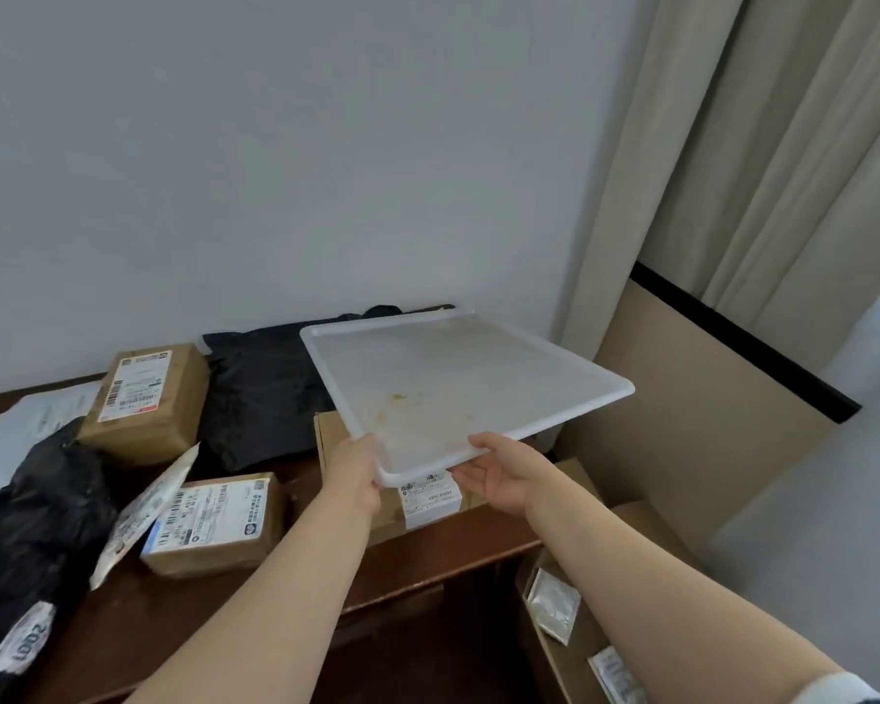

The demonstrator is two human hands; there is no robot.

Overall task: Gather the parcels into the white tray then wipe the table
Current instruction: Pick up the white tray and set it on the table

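Parcels crowd the desk (214,617): a black bag (31,525) and a leaning white mailer (143,510) fill the near left, a brown box (214,520) sits just beside them, and a second brown box (143,398) and black mailer (260,393) line the far wall. The white tray (453,378), raised, covers the flat carton (332,442) on the right. Bare wood shows only along the near edge and near right corner. Off the right end, an open carton (570,663) sits lower down.

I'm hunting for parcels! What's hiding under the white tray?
A flat cardboard box with a white label lies on the table below the white tray, which the left hand and right hand hold up. The tray covers most of the box, so its top cannot be seen.
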